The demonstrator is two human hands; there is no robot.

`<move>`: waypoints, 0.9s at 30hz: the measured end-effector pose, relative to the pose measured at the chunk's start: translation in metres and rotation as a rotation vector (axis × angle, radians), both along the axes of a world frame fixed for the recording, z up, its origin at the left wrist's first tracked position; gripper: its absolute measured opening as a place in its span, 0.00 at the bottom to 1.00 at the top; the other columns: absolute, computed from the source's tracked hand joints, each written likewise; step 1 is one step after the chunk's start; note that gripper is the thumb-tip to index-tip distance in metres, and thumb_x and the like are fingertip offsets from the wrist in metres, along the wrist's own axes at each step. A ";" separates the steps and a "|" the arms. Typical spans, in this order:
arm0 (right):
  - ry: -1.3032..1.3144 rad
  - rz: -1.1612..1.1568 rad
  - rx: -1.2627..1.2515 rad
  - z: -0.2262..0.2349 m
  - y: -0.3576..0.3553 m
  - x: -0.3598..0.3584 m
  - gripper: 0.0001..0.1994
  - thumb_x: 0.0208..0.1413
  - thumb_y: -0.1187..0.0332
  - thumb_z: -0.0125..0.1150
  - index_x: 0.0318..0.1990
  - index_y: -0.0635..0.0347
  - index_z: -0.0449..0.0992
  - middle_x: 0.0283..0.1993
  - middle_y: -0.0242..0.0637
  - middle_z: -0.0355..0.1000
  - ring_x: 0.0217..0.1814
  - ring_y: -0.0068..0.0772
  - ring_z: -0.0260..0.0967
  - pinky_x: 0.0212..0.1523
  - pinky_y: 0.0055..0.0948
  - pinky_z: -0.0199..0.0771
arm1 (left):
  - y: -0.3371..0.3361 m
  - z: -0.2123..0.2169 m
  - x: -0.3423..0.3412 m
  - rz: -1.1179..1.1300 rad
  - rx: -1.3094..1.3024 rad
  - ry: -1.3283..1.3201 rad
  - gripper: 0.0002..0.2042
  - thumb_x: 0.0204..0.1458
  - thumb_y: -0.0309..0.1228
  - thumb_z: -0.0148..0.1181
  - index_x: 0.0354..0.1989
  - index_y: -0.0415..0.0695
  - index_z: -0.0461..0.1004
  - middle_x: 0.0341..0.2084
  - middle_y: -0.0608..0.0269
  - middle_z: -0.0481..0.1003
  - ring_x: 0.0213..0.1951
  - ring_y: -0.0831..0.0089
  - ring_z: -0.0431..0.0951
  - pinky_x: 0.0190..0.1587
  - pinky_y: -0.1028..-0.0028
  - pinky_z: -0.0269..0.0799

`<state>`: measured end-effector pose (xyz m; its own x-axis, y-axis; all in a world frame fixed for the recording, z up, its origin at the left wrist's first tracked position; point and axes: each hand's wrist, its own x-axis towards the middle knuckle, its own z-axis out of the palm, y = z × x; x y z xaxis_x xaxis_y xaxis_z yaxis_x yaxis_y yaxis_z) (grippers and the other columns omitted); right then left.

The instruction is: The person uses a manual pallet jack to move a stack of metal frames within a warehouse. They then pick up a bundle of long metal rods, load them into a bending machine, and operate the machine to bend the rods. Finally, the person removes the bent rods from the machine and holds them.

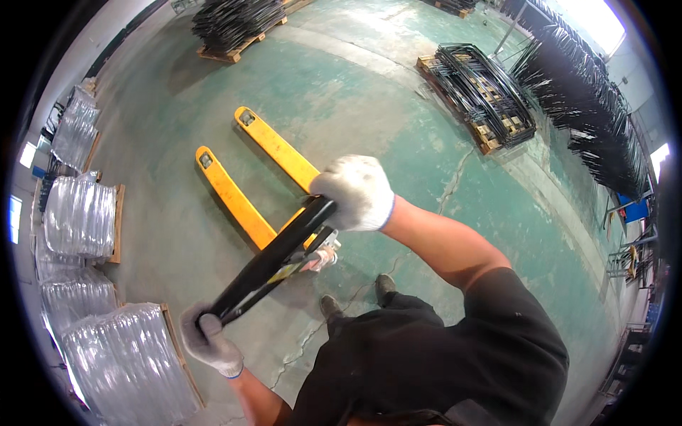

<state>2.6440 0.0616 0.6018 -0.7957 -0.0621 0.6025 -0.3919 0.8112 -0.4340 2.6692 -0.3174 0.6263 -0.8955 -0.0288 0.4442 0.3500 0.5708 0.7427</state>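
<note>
Both of my hands wear white work gloves and grip the black handle point(273, 261) of a pallet jack. My left hand point(209, 341) is closed round the handle's lower left end, its thumb over the bar. At the upper right end my right hand point(355, 193) is wrapped round the grip, with its fingers partly hidden from above. Beyond the handle, the jack's two yellow forks point(238, 202) point away to the upper left, with nothing on them. A roller shows near each fork tip. The jack's base is partly hidden under the handle.
Plastic-wrapped stacks point(128, 362) on pallets line the left side. A pallet of black metal frames point(486, 96) stands at the far right, another stack of black parts point(234, 28) at the far left. Black pieces point(579, 92) hang in rows along the right. The green floor point(398, 121) is cracked.
</note>
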 end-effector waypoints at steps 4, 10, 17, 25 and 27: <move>-0.008 0.140 0.007 0.006 0.032 0.013 0.09 0.38 0.61 0.73 0.27 0.45 0.79 0.22 0.34 0.70 0.29 0.46 0.75 0.31 0.45 0.72 | 0.038 -0.017 0.066 0.403 0.004 0.024 0.14 0.66 0.33 0.50 0.34 0.33 0.75 0.26 0.60 0.71 0.29 0.69 0.70 0.31 0.68 0.66; 0.157 0.182 -0.005 0.005 0.052 0.026 0.13 0.40 0.60 0.82 0.30 0.49 0.82 0.18 0.32 0.66 0.19 0.43 0.67 0.22 0.42 0.61 | 0.076 -0.007 0.090 0.473 0.000 0.123 0.13 0.64 0.33 0.50 0.32 0.36 0.73 0.27 0.59 0.71 0.27 0.69 0.69 0.26 0.72 0.64; 0.236 0.237 -0.027 0.002 0.044 0.001 0.15 0.39 0.67 0.83 0.32 0.50 0.79 0.19 0.33 0.66 0.18 0.42 0.67 0.21 0.39 0.64 | 0.077 -0.008 0.102 0.453 -0.063 0.126 0.10 0.62 0.28 0.50 0.31 0.34 0.73 0.28 0.56 0.73 0.28 0.67 0.70 0.30 0.67 0.68; 0.310 0.244 -0.052 -0.013 -0.002 -0.087 0.14 0.37 0.71 0.80 0.30 0.49 0.79 0.20 0.34 0.68 0.21 0.44 0.70 0.23 0.41 0.68 | 0.038 -0.018 0.064 0.412 -0.056 0.073 0.09 0.63 0.26 0.53 0.32 0.35 0.75 0.27 0.53 0.75 0.28 0.61 0.74 0.33 0.64 0.71; 0.340 0.248 -0.062 -0.009 -0.029 -0.115 0.13 0.38 0.73 0.79 0.30 0.50 0.78 0.21 0.34 0.69 0.21 0.43 0.71 0.23 0.40 0.68 | 0.018 -0.020 0.040 0.377 -0.063 0.127 0.08 0.63 0.26 0.53 0.33 0.35 0.76 0.27 0.54 0.76 0.27 0.60 0.74 0.33 0.64 0.71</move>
